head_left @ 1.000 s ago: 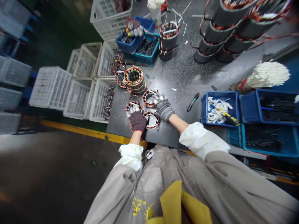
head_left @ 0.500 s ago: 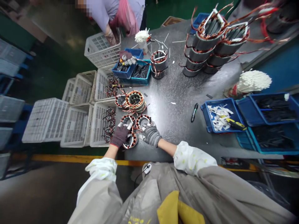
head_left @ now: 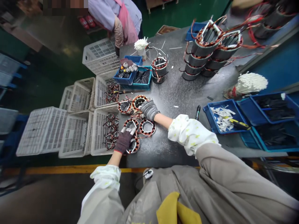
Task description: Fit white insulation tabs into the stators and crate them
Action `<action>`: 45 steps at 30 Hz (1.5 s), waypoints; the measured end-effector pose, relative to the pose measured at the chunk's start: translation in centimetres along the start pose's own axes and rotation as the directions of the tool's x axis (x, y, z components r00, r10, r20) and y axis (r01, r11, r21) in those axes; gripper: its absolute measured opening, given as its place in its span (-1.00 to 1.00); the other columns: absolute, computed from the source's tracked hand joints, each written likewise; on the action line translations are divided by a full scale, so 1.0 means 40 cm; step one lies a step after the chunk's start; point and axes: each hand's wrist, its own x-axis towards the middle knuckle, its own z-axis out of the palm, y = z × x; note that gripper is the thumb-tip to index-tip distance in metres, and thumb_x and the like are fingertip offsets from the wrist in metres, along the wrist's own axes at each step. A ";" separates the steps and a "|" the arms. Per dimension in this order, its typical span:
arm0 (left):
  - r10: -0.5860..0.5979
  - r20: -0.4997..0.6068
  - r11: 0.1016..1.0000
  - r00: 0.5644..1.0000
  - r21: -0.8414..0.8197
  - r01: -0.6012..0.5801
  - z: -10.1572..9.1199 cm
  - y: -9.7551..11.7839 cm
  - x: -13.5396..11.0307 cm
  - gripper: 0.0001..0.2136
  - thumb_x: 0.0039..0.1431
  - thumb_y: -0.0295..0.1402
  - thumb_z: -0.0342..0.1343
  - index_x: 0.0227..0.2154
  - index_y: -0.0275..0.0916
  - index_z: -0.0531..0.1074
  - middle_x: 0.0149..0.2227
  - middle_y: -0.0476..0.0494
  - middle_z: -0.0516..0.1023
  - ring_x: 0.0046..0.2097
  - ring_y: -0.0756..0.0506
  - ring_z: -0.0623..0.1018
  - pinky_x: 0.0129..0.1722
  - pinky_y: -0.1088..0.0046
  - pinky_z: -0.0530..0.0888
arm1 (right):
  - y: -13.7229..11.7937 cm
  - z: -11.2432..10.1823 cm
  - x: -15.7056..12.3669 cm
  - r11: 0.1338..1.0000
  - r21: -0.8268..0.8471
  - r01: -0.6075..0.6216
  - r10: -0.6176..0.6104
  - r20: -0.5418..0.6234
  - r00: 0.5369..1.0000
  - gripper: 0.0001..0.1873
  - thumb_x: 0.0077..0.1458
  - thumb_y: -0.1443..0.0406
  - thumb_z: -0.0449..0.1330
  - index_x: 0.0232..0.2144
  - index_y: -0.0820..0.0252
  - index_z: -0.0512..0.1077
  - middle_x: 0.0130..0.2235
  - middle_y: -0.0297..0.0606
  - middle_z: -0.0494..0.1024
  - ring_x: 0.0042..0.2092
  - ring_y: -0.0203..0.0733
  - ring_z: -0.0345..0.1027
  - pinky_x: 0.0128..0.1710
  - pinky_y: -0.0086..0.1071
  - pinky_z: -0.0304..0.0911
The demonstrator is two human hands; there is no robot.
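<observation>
My left hand (head_left: 125, 139), in a dark purple glove with pale fingertips, lies with fingers spread over a small wound motor stator (head_left: 131, 122). A second stator (head_left: 135, 147) is partly hidden beneath that hand. My right hand (head_left: 150, 109), in a grey striped glove, closes its fingers on the rim of the copper-wound stator (head_left: 137, 99) farther back. Left of that one sits another stator (head_left: 124, 106). Between my hands a stator ring (head_left: 147, 128) lies flat on the table, touched by neither. Copper leads run among these rings.
White plastic crates (head_left: 102, 140), several with wound parts inside, stand along the left. Tall stators (head_left: 201, 56) are stacked at back right. Blue bins (head_left: 225, 130) hold white scraps and black pieces. A marker (head_left: 198, 112) lies on the table. A co-worker (head_left: 126, 21) stands behind the crates.
My right hand has left the near right ring and moved forward onto the farther stator. My left hand stays by the near left stators. The co-worker's arm has lifted out of the crate.
</observation>
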 end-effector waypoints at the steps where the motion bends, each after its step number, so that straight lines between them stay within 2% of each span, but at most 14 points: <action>1: -0.003 0.005 1.000 1.000 -0.008 0.003 0.002 0.000 0.000 -0.40 0.51 -0.26 0.12 0.52 -0.30 0.28 0.35 -0.45 0.55 0.40 -0.34 0.50 0.56 -0.06 0.21 | 0.014 -0.002 0.001 1.000 -0.022 -0.019 0.019 0.014 1.000 -0.48 0.39 0.01 0.28 0.08 0.38 0.60 0.05 0.18 0.68 0.17 0.29 0.53 0.33 0.33 0.28; 9: -0.037 0.074 0.998 0.997 -0.047 0.041 -0.014 0.009 0.014 -0.38 0.47 -0.28 0.13 0.53 -0.23 0.30 0.41 -0.45 0.50 0.46 -0.37 0.46 0.56 -0.10 0.23 | 0.161 -0.016 0.103 0.968 -0.088 -0.237 0.234 -0.045 0.971 -0.47 0.37 0.03 0.28 0.10 0.40 0.58 0.12 0.34 0.65 0.21 0.40 0.47 0.31 0.40 0.24; 15: -0.101 0.122 0.994 0.987 -0.026 0.105 -0.068 0.007 0.083 -0.39 0.44 -0.27 0.14 0.49 -0.29 0.35 0.38 -0.49 0.53 0.46 -0.38 0.46 0.56 -0.08 0.22 | 0.235 -0.009 0.149 0.989 -0.003 -0.146 0.144 -0.121 0.982 -0.43 0.31 0.22 0.28 0.27 0.43 0.47 0.26 0.23 0.59 0.36 0.34 0.35 0.46 0.39 0.08; 19: -0.113 0.115 0.993 0.987 -0.022 0.116 -0.097 0.012 0.087 -0.38 0.40 -0.27 0.16 0.49 -0.22 0.36 0.38 -0.46 0.54 0.45 -0.39 0.48 0.56 -0.15 0.20 | 0.234 0.059 0.000 0.991 0.095 -0.093 0.111 -0.200 0.973 -0.39 0.47 0.23 0.08 0.47 0.25 0.35 0.54 0.05 0.31 0.55 0.21 0.11 0.58 0.28 -0.12; 22: -0.187 0.056 0.982 0.981 0.006 0.187 -0.121 0.023 0.071 -0.38 0.35 -0.29 0.15 0.47 -0.06 0.39 0.37 -0.39 0.57 0.42 -0.44 0.51 0.51 -0.34 0.19 | 0.267 0.135 -0.170 0.985 0.139 -0.102 0.098 0.037 0.995 -0.36 0.45 0.23 0.11 0.48 0.30 0.35 0.55 0.04 0.30 0.57 0.10 0.11 0.61 0.07 -0.07; 24: -0.236 0.006 0.972 0.972 0.017 0.236 -0.152 0.040 0.079 -0.41 0.34 -0.35 0.10 0.42 -0.04 0.44 0.31 -0.36 0.62 0.37 -0.46 0.56 0.46 -0.41 0.25 | 0.314 0.177 -0.275 0.913 0.147 -0.381 0.367 0.113 0.923 -0.34 0.46 0.23 0.08 0.50 0.38 0.33 0.53 0.12 0.33 0.55 0.11 0.16 0.60 0.07 -0.02; 26: -0.250 -0.088 0.968 0.964 -0.024 0.249 -0.203 0.078 0.119 -0.47 0.41 -0.37 0.01 0.40 -0.08 0.47 0.28 -0.33 0.65 0.35 -0.40 0.59 0.44 -0.32 0.33 | 0.363 0.202 -0.366 0.777 0.150 -0.611 0.613 0.038 0.789 -0.33 0.46 0.27 0.02 0.51 0.40 0.31 0.54 0.17 0.29 0.56 0.18 0.15 0.60 0.18 -0.06; 27: -0.242 -0.144 0.970 0.960 -0.066 0.234 -0.234 0.109 0.154 -0.49 0.46 -0.36 -0.04 0.39 -0.10 0.46 0.29 -0.31 0.65 0.35 -0.35 0.59 0.45 -0.24 0.36 | 0.381 0.209 -0.406 0.745 0.162 -0.648 0.657 -0.010 0.754 -0.33 0.46 0.28 0.01 0.51 0.40 0.32 0.55 0.17 0.27 0.56 0.21 0.14 0.60 0.22 -0.09; 28: -0.223 -0.195 0.973 0.955 -0.112 0.204 -0.268 0.147 0.200 -0.50 0.51 -0.33 -0.09 0.40 -0.11 0.45 0.31 -0.29 0.64 0.36 -0.31 0.59 0.46 -0.16 0.38 | 0.393 0.215 -0.443 0.754 0.179 -0.632 0.649 -0.048 0.760 -0.33 0.46 0.28 0.01 0.51 0.38 0.33 0.56 0.15 0.26 0.57 0.22 0.13 0.61 0.23 -0.12; 30: -0.157 -0.249 0.976 0.956 -0.184 0.112 -0.333 0.240 0.327 -0.51 0.57 -0.29 -0.11 0.42 -0.10 0.44 0.34 -0.23 0.61 0.38 -0.25 0.56 0.49 -0.04 0.37 | 0.396 0.228 -0.511 0.839 0.221 -0.498 0.521 -0.061 0.851 -0.36 0.46 0.26 0.03 0.49 0.30 0.39 0.57 0.09 0.25 0.58 0.21 0.12 0.63 0.20 -0.13; 33: -0.007 -0.194 0.983 0.981 -0.182 -0.030 -0.407 0.384 0.581 -0.51 0.58 -0.27 -0.11 0.41 -0.12 0.47 0.34 -0.23 0.61 0.42 -0.26 0.51 0.43 0.07 0.42 | 0.380 0.262 -0.604 0.898 0.302 -0.320 0.329 0.020 0.944 -0.40 0.43 0.26 0.10 0.44 0.18 0.47 0.55 -0.01 0.30 0.58 0.16 0.15 0.63 0.16 -0.07; 36: 0.013 -0.075 0.986 0.997 -0.167 -0.025 -0.451 0.478 0.861 -0.54 0.55 -0.25 -0.02 0.38 -0.17 0.51 0.36 -0.30 0.59 0.40 -0.32 0.52 0.38 0.10 0.43 | 0.380 0.309 -0.675 0.882 0.344 -0.322 0.321 0.061 0.945 -0.38 0.38 0.28 0.16 0.44 0.11 0.48 0.55 -0.04 0.32 0.57 0.17 0.18 0.62 0.20 -0.03; 41: -0.365 -0.047 0.911 0.930 -0.223 0.346 -0.503 0.481 1.239 -0.41 0.57 -0.23 -0.05 0.57 -0.17 0.20 0.23 -0.42 0.66 0.24 -0.37 0.65 0.22 0.11 0.48 | 0.398 0.347 -0.701 0.870 0.393 -0.298 0.329 -0.012 0.944 -0.44 0.39 0.30 0.16 0.37 0.05 0.56 0.49 -0.03 0.41 0.56 0.19 0.22 0.61 0.29 -0.02; 45: -0.488 0.019 0.825 0.873 -0.316 0.468 -0.503 0.448 1.380 -0.42 0.48 -0.17 0.09 0.48 -0.23 0.34 0.33 -0.50 0.59 0.31 -0.42 0.60 0.24 0.08 0.46 | 0.391 0.330 -0.689 0.854 0.440 -0.278 0.327 -0.038 0.944 -0.44 0.39 0.26 0.19 0.37 0.02 0.55 0.46 -0.03 0.47 0.52 0.17 0.28 0.61 0.31 -0.01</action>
